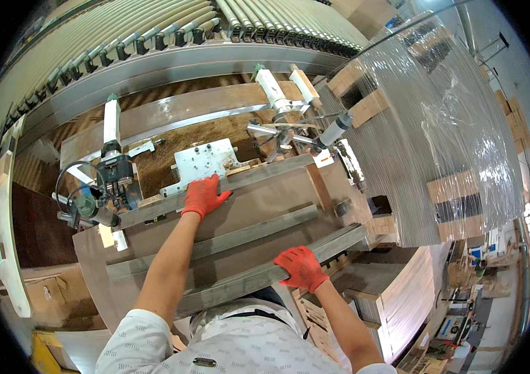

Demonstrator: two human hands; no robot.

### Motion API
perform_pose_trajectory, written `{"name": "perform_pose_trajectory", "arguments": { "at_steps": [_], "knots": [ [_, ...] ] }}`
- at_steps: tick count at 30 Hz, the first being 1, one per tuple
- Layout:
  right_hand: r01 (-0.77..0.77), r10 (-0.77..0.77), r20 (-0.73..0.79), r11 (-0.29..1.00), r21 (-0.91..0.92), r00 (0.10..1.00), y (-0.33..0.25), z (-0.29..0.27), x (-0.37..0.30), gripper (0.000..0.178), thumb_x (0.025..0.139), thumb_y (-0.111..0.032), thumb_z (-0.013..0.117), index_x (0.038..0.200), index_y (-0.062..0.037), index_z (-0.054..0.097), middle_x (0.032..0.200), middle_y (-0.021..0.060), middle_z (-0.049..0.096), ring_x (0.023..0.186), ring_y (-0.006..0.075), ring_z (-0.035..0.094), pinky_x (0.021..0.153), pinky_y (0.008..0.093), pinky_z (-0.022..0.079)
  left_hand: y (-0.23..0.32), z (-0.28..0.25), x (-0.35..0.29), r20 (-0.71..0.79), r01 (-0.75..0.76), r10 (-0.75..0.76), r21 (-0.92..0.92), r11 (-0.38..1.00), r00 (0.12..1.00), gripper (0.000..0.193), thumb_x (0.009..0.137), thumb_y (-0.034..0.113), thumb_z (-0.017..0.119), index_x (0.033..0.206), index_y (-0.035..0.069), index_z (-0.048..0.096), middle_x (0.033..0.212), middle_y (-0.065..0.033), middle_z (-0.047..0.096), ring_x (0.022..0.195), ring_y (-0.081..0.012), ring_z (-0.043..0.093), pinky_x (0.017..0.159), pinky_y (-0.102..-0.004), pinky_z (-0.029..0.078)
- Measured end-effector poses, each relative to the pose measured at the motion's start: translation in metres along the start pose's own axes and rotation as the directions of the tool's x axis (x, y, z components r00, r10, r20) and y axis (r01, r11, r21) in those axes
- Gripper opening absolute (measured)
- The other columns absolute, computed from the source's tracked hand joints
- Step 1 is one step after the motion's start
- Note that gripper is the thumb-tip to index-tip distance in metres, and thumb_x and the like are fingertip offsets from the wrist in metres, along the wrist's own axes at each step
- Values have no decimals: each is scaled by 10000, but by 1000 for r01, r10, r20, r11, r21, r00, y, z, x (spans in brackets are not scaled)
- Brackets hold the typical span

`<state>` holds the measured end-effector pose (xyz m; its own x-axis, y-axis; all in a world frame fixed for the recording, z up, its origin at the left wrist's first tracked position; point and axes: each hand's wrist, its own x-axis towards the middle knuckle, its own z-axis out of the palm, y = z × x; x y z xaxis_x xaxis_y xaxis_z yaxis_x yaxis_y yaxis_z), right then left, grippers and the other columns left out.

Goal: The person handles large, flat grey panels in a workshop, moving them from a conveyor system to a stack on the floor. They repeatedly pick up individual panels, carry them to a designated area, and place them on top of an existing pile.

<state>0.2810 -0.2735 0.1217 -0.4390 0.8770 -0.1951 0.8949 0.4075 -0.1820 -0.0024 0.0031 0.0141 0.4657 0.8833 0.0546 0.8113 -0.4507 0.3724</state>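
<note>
My left hand (202,197), in an orange-red glove, lies over a long grey wooden strip (258,177) beside a white metal plate (205,163). Its fingers point away from me and its thumb sticks out to the right. A second grey strip (255,232) lies loose across the middle of the brown worktop (240,209). Along the near edge, several grey strips (340,242) lie side by side. There my right hand (303,268), gloved alike, curls its fingers over the nearest strip; part of its grip is hidden beneath.
Machine heads with hoses and cylinders stand at the left (115,171) and right (290,134) ends of the far strip. A film-wrapped stack of grey boards (396,143) rises at right. Rows of rollers (152,34) run behind. A pale wooden box (411,293) stands lower right.
</note>
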Motion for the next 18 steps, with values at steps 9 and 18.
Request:
{"name": "perform_pose_trajectory", "arguments": {
  "at_steps": [9,18],
  "knots": [
    [1,-1,8,1000,28,1000,5,1,3,595,721,-452,863,1246,-227,695,1255,-15,697,1234,241,641,1097,488,468,3,-6,4,33,45,-46,8,999,998,622,930,652,694,1065,47,652,933,-203,766,865,-409,752,787,-525,587],
    [-5,5,-4,1000,14,1000,8,7,1,601,749,-478,857,1268,-225,689,1264,11,696,1231,255,638,1104,497,456,6,-4,6,21,58,-59,41,997,998,624,925,660,687,1067,53,672,953,-183,776,893,-396,755,810,-512,580]
  ]
}}
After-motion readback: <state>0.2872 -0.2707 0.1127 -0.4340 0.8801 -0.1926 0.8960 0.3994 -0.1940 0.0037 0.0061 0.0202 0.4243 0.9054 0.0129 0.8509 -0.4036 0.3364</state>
